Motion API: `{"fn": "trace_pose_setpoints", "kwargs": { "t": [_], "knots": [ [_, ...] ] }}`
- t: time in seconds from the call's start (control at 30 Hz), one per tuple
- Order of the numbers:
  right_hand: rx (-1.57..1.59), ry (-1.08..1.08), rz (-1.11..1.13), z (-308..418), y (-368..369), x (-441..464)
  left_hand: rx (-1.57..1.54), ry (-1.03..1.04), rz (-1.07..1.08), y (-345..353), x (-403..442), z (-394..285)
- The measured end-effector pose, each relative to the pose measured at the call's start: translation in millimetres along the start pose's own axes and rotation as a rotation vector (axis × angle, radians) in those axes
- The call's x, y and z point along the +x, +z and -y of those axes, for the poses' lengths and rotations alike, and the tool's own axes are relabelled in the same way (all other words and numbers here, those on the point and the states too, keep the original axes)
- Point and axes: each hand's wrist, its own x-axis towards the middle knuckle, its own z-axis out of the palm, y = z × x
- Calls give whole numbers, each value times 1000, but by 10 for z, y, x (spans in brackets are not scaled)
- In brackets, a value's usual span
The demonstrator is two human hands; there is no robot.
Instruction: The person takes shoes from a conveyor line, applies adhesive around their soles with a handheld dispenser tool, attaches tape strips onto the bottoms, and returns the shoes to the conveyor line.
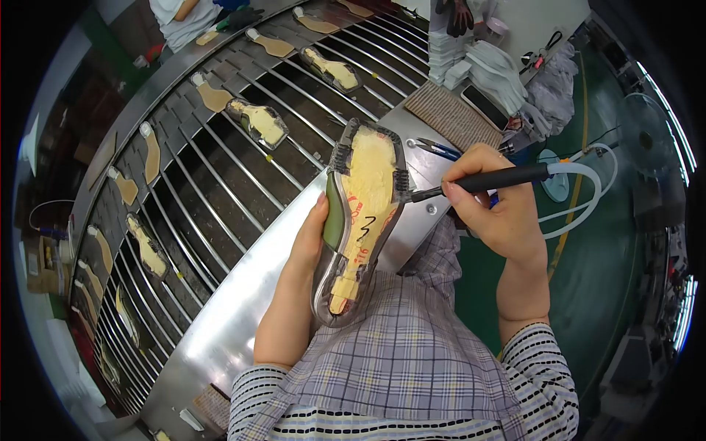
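Note:
My left hand (pixel 307 239) is wrapped round the left side of a shoe upper (pixel 334 213), which has its yellowish sole side facing up, marked with a black 3 and red print. In my right hand (pixel 489 198) is a black pen-like tool (pixel 507 177), pinched near its front. A pale hose runs from the tool's back end. The thin metal tip touches or nearly touches the right edge of the upper, around its middle. Most of my left fingers are hidden under the upper.
A curved rack of metal bars (pixel 220 147) on the left carries shoe parts, including another upper (pixel 257 123). At the upper right are a ribbed brown pad (pixel 448 114), a phone (pixel 485 106), pens (pixel 435 149) and stacked white gloves (pixel 493 70). A co-worker's sleeve (pixel 184 22) shows beyond.

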Motion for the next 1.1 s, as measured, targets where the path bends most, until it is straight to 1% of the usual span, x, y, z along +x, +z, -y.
{"fn": "trace_pose_setpoints", "kwargs": {
  "t": [0.07, 0.1, 0.13, 0.17, 0.2, 0.27, 0.3, 0.33, 0.4, 0.43, 0.47, 0.53, 0.57, 0.63, 0.67, 0.73, 0.8, 0.83, 0.87, 0.93, 0.97, 1.0, 1.03, 1.1],
  "knots": [
    [-18, 14, -16, -27, -26, 4, -79, -20, -64, 59, -10, 20],
    [139, 29, -29, -44, 8, 9, -76, -21, -60, 54, -9, 30],
    [297, 44, -42, -64, 50, 16, 1, -7, -32, 32, -1, 44],
    [390, 104, 10, -96, 100, 21, 79, 8, -5, 6, 9, 60],
    [411, 123, 8, -99, 181, 41, 166, 35, -10, -1, 30, 81],
    [475, 193, -71, -258, 256, 137, 68, 18, -51, 62, 23, 125],
    [425, 150, -158, -298, 273, 175, 62, 20, -57, 68, -22, 154],
    [425, 148, -156, -302, 267, 169, 62, 23, -57, 57, -18, 166],
    [61, 87, -234, -275, 269, 153, 120, 29, -35, 25, 8, 170],
    [-134, -210, -215, -233, 278, 108, 87, 32, -31, 14, 18, 171],
    [-116, -458, -214, -240, 324, 88, 85, 41, -33, 12, 20, 166],
    [-150, -437, -52, -47, 286, -90, 30, 42, -130, 13, 25, 161],
    [-148, -439, -47, -50, 254, -79, 4, 23, -109, -30, 43, 163],
    [75, -354, 75, -79, 201, -88, -7, 22, -110, -41, 43, 184],
    [196, -305, -7, -171, 234, -97, -18, 19, -109, -38, -1, 200],
    [498, 60, -211, -280, 222, -50, -34, -14, -87, -239, 48, 300],
    [522, 289, -272, -540, 92, 59, -108, -69, -149, -396, 80, 397],
    [551, 327, -258, -745, 69, 82, -181, -49, -218, -398, 83, 436],
    [545, 328, -249, -946, 96, 94, -191, -44, -218, -417, 93, 436],
    [414, 416, -240, -1221, 269, -22, -351, -80, -215, -524, -48, 431],
    [411, 418, -232, -1367, 352, -57, -382, -113, -227, -594, -42, 433],
    [417, 499, -218, -1498, 443, -81, -379, -103, -293, -585, -21, 406],
    [422, 580, -206, -1624, 527, -103, -406, -88, -276, -588, -17, 401],
    [345, 630, -190, -1801, 708, -107, -433, -83, -262, -603, -7, 415]
  ]
}}
